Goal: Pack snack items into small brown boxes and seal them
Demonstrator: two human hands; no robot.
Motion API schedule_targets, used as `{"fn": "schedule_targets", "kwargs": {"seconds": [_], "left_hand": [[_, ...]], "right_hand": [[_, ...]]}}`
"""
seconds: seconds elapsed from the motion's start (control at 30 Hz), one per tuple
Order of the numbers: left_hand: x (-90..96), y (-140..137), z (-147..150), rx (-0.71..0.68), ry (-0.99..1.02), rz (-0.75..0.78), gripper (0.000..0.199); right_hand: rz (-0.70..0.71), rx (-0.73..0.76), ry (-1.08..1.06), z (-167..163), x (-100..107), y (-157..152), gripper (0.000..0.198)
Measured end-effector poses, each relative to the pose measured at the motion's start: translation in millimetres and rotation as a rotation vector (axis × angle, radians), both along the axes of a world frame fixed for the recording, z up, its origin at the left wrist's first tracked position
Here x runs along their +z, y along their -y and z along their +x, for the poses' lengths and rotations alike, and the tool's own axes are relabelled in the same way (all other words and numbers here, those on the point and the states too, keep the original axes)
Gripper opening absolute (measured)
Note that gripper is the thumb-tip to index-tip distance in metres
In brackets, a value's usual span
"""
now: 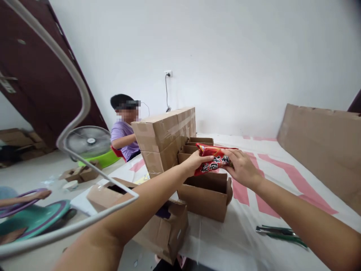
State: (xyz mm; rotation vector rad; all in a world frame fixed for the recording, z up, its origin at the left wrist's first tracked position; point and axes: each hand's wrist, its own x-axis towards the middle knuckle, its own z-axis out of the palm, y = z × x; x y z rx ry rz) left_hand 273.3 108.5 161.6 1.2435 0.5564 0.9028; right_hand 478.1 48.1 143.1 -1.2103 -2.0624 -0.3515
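Note:
A red snack packet (212, 162) with dark printed characters is held between my two hands. My left hand (196, 162) grips its left end, thumb across the front. On the right end my right hand (241, 165) is closed, fingers over the top edge. Just below the packet stands an open cardboard box (202, 200), with more open boxes (188, 149) in a row behind it. Another opened carton (169, 229) sits nearer, partly hidden by my left forearm.
Stacked taped cartons (166, 141) form a wall left of the boxes; a person (125, 131) sits behind it. Green-handled pliers (282, 232) lie at right on the white sheet. A cardboard panel (318, 146) stands far right. A white tube (80, 98) curves across the left foreground.

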Motion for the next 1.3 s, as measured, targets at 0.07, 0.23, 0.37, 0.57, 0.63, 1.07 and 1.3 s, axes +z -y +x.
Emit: {"fn": "schedule_targets", "kwargs": {"seconds": [0.07, 0.23, 0.37, 0.57, 0.63, 1.07, 1.3], "left_hand": [[-9.6, -13.8, -6.8, 0.039, 0.003, 0.003, 0.05], [-21.8, -46.5, -19.6, 0.073, 0.022, 0.03, 0.054], [-25.6, -59.5, -17.2, 0.045, 0.02, 0.049, 0.058], [-30.0, -56.8, -12.2, 0.003, -0.03, 0.118, 0.067], [-31.2, -51.9, -11.8, -0.004, -0.064, 0.152, 0.072], [-40.7, 9.9, -45.9, -0.32, -1.415, 1.191, 0.117], [-41.0, -7.9, -46.7, -0.22, -1.55, 1.336, 0.053]], "right_hand": [[-0.136, 0.046, -0.216, 8.5, -5.4, -12.1, 0.06], [-0.449, 0.048, -0.725, 15.8, -16.1, -43.9, 0.071], [-0.585, 0.216, -0.869, 0.8, -17.2, -59.1, 0.062], [-0.716, 0.403, -1.089, -16.5, -19.9, -63.4, 0.056], [-0.725, 0.413, -1.151, -15.5, -21.7, -59.2, 0.054], [-0.907, 0.226, -1.332, 104.9, -71.5, 69.9, 0.05], [-1.107, 0.336, -1.193, 72.2, -143.3, 96.3, 0.048]]}}
